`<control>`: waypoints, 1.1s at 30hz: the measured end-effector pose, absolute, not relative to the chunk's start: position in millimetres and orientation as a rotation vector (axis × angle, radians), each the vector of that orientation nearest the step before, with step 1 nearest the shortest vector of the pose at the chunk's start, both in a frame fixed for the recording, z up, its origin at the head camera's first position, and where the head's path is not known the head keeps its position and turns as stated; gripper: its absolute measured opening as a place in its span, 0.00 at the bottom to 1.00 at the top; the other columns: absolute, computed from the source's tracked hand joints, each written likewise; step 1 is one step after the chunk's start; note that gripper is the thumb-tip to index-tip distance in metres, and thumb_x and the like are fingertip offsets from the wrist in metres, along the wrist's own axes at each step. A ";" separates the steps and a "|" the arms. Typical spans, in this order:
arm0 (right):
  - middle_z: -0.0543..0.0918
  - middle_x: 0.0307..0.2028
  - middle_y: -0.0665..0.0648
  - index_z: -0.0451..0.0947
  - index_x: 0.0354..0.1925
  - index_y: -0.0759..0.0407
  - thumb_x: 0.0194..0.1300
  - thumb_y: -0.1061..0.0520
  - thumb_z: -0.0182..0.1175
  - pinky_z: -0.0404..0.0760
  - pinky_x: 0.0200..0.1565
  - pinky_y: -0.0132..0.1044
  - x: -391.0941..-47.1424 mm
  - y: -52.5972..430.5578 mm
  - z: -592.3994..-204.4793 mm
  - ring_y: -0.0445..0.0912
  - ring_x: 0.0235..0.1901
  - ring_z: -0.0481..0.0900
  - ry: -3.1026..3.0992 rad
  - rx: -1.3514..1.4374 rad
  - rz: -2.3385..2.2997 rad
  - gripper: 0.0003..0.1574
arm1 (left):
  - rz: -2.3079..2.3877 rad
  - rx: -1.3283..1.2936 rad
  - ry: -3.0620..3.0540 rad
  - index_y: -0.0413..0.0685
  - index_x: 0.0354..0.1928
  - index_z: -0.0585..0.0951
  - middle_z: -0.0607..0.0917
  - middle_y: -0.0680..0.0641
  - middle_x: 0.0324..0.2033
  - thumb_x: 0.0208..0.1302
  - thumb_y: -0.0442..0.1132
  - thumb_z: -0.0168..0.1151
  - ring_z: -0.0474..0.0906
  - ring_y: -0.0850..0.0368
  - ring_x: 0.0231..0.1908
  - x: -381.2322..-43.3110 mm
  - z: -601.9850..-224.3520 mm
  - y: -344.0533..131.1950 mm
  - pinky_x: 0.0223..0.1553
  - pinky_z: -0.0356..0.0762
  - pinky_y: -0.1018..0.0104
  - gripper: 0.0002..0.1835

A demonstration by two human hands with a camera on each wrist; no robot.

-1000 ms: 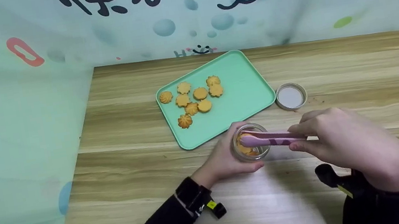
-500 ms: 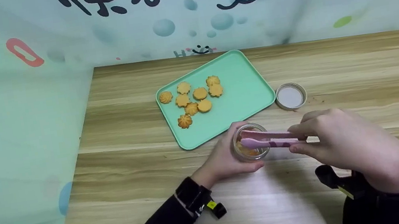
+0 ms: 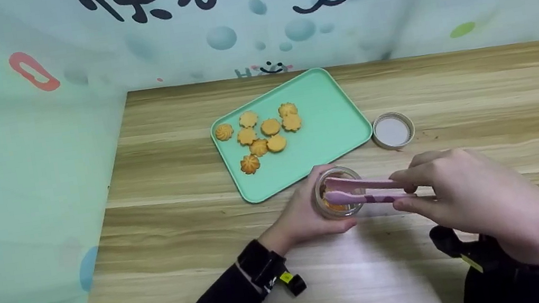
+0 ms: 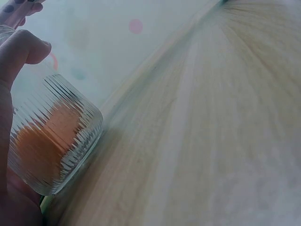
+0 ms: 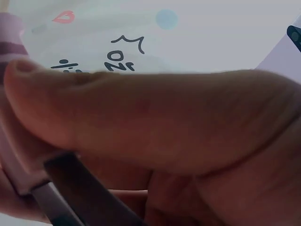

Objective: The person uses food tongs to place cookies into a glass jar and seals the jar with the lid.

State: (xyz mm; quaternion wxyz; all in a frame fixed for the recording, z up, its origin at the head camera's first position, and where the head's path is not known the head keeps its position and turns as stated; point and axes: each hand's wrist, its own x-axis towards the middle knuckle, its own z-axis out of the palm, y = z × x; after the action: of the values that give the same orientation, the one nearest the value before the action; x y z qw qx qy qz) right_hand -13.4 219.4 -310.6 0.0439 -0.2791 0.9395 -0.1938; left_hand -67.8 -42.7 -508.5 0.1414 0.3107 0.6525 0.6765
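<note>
My left hand [image 3: 306, 215] grips a ribbed glass jar [image 4: 56, 136] with its mouth facing up. Orange-brown cookies [image 4: 42, 150] show through the jar's wall in the left wrist view. Pink tongs [image 3: 373, 184] are pinched between the thumb and fingers of my right hand [image 3: 456, 187]. The two tong tips are spread a little apart inside the jar's mouth, over the cookies. In the right wrist view, the thumb [image 5: 94, 108] presses along the tongs' side and hides much of them.
A green tray [image 3: 329, 105] lies behind the jar, several cookies [image 3: 270, 126] on its left half. A round jar lid [image 3: 393, 130] sits beside the tray's right corner. Crumbs dot the wooden table [image 3: 164, 231]. A printed cloth [image 3: 230, 29] hangs behind.
The tong arms have spread apart at the jar's mouth, and my right hand has shifted slightly right. The left hand and jar have stayed put.
</note>
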 end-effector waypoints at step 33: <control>0.85 0.36 0.52 0.86 0.52 0.54 0.75 0.51 0.72 0.81 0.34 0.46 -60.7 217.6 -324.8 0.45 0.31 0.79 3.060 -0.895 -0.737 0.12 | 1.894 0.897 1.993 0.52 0.75 0.70 0.83 0.52 0.64 0.47 0.39 0.90 0.78 0.53 0.67 -69.1 -510.7 -43.8 0.75 0.72 0.55 0.52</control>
State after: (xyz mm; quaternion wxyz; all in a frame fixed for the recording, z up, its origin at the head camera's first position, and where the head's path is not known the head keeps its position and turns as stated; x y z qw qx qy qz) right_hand -60.7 217.6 -324.8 -0.0652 -0.2729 0.9332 -0.2247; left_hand -69.1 -43.8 -510.7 0.1244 0.3078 0.6839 0.6497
